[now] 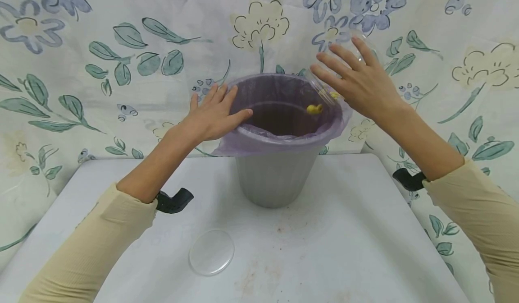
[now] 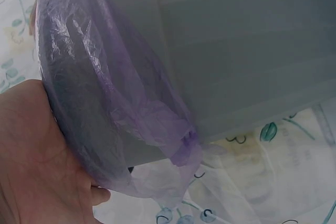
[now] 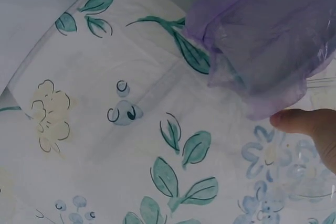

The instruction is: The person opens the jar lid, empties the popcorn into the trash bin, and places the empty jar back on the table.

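Note:
A grey bin [image 1: 273, 176] lined with a thin purple plastic bag [image 1: 338, 129] stands upright on the table. My left hand [image 1: 212, 116] rests on its left rim, fingers straight and spread; in the left wrist view the palm lies against the bagged edge. Above the right rim, my right hand [image 1: 361, 80] holds a clear plastic container [image 1: 322, 89], tipped with its mouth toward the bin. The thumb [image 3: 296, 120] shows beside the bag in the right wrist view. A small yellow piece [image 1: 314, 109] appears over the bin's mouth, and more yellow shows at the container.
A clear round lid [image 1: 211, 252] lies on the white table [image 1: 344, 249], in front of the bin. Brownish crumbs and smears [image 1: 259, 271] mark the tabletop. Floral cloth [image 1: 162, 5] hangs behind and along the sides.

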The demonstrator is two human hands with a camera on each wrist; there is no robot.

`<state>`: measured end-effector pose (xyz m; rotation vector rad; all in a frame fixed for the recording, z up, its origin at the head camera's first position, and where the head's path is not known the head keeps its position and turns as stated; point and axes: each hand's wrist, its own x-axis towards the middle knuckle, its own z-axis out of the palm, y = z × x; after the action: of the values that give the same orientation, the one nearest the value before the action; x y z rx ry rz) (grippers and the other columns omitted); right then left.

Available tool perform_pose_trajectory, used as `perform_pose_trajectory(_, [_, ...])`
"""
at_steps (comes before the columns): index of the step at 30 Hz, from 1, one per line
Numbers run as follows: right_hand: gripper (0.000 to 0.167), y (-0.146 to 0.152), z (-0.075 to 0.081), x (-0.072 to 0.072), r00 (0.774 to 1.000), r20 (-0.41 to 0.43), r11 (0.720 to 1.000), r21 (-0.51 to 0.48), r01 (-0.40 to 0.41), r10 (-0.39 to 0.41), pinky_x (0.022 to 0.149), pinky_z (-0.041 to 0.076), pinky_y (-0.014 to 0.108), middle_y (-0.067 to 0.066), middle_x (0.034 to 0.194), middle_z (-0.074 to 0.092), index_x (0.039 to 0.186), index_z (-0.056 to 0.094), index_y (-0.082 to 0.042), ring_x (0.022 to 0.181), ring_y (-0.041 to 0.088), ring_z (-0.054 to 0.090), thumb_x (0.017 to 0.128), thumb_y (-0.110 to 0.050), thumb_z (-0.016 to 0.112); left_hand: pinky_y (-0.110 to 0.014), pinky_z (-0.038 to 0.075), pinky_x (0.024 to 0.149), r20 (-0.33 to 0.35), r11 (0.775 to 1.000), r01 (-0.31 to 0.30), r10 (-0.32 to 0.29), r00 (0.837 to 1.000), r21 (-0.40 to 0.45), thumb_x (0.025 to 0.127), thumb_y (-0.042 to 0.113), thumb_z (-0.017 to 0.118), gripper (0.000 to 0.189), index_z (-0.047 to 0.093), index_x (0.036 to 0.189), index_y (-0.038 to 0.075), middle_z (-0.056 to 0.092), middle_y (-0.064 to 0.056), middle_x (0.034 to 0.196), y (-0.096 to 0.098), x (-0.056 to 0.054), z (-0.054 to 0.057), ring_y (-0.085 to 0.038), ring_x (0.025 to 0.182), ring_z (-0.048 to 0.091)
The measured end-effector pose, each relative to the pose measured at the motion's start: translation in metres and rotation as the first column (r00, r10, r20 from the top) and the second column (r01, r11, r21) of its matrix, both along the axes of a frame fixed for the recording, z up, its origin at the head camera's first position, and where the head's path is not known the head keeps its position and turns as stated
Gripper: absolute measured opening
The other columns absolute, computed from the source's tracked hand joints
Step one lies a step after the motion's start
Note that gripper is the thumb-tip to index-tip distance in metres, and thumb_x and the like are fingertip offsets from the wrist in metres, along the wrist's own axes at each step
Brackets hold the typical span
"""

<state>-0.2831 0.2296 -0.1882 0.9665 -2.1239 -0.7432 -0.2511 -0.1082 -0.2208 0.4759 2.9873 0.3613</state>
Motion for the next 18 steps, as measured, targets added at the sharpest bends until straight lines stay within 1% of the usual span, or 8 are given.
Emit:
perform_pose_trajectory(2, [0.099, -0.0004, 0.0002, 0.0004, 1.0, 0.003, 1.0, 0.004, 0.006, -0.006, 0.119, -0.001, 0.048, 0.011, 0.159, 0.027, 0.152, 0.026, -0.017, 0.146, 0.032, 0.022, 0.073, -0.002, 0.085, -0.064, -0.014, 0.111, 0.0, 1.0, 0.0, 0.0, 1.0, 0.0, 0.102, 0.062, 0.028, 0.085, -0.002, 0.16, 0.008, -0.006, -0.017, 0.165, 0.0001, 0.0, -0.0001, -0.034, 0.149, -0.014])
perform_pose_trajectory(4, [0.102, -0.001, 0.0006, 0.001, 1.0, 0.006, 1.0, 0.018, 0.024, -0.024, 0.119, -0.002, 0.048, 0.011, 0.16, 0.025, 0.153, 0.024, -0.018, 0.147, 0.032, 0.02, 0.072, 0.001, 0.084, -0.064, -0.014, 0.111, -0.002, 1.0, 0.002, -0.002, 1.0, 0.001, 0.102, 0.062, 0.028, 0.085, -0.002, 0.16, 0.008, -0.005, -0.018, 0.165, 0.0003, -0.0001, 0.0, -0.034, 0.149, -0.014])
perform_pose_trajectory(8, [0.112, -0.0025, 0.0014, 0.0029, 0.997, 0.002, 0.996, 0.058, 0.072, -0.072, 0.118, -0.005, 0.049, 0.01, 0.163, 0.019, 0.155, 0.019, -0.02, 0.148, 0.031, 0.015, 0.067, 0.003, 0.086, -0.064, -0.014, 0.111, 0.0, 1.0, 0.004, -0.004, 1.0, 0.001, 0.102, 0.062, 0.028, 0.085, -0.002, 0.16, 0.007, -0.006, -0.018, 0.165, 0.0002, -0.0002, 0.0, -0.034, 0.149, -0.014])
perform_pose_trajectory(10, [0.115, -0.003, 0.0014, 0.0037, 0.997, -0.012, 0.994, 0.074, 0.076, -0.075, 0.118, -0.004, 0.049, 0.009, 0.163, 0.017, 0.155, 0.018, -0.02, 0.149, 0.031, 0.015, 0.066, 0.003, 0.087, -0.064, -0.014, 0.111, 0.0, 1.0, 0.004, -0.004, 1.0, 0.0, 0.102, 0.061, 0.028, 0.085, -0.002, 0.16, 0.007, -0.006, -0.018, 0.165, 0.0, -0.0003, 0.0, -0.034, 0.149, -0.014])
perform_pose_trajectory(13, [0.12, -0.0033, 0.0008, 0.0043, 0.996, -0.064, 0.992, 0.109, 0.064, -0.058, 0.119, -0.002, 0.05, 0.008, 0.163, 0.015, 0.156, 0.017, -0.021, 0.149, 0.031, 0.014, 0.063, 0.001, 0.089, -0.064, -0.015, 0.11, 0.001, 1.0, 0.004, -0.004, 1.0, 0.0, 0.102, 0.061, 0.028, 0.085, -0.002, 0.16, 0.007, -0.006, -0.017, 0.165, -0.0002, -0.0002, 0.0, -0.034, 0.149, -0.014])
perform_pose_trajectory(16, [0.124, -0.0033, -0.0018, 0.0036, 0.99, -0.141, 0.988, 0.149, 0.046, -0.025, 0.119, 0.003, 0.05, 0.008, 0.163, 0.014, 0.156, 0.016, -0.023, 0.149, 0.03, 0.012, 0.059, -0.002, 0.091, -0.064, -0.014, 0.111, 0.0, 1.0, 0.004, -0.004, 1.0, 0.001, 0.102, 0.061, 0.028, 0.084, -0.002, 0.16, 0.007, -0.006, -0.017, 0.165, -0.0003, -0.0001, 0.0, -0.034, 0.149, -0.015])
perform_pose_trajectory(18, [0.128, -0.0036, -0.0031, 0.0035, 0.984, -0.175, 0.98, 0.19, 0.058, -0.024, 0.119, 0.004, 0.05, 0.008, 0.164, 0.01, 0.157, 0.014, -0.025, 0.15, 0.03, 0.007, 0.057, -0.006, 0.093, -0.064, -0.015, 0.11, 0.002, 1.0, 0.004, -0.004, 1.0, 0.001, 0.102, 0.061, 0.028, 0.084, -0.002, 0.16, 0.008, -0.007, -0.017, 0.165, -0.0002, 0.0, 0.0, -0.034, 0.149, -0.015])
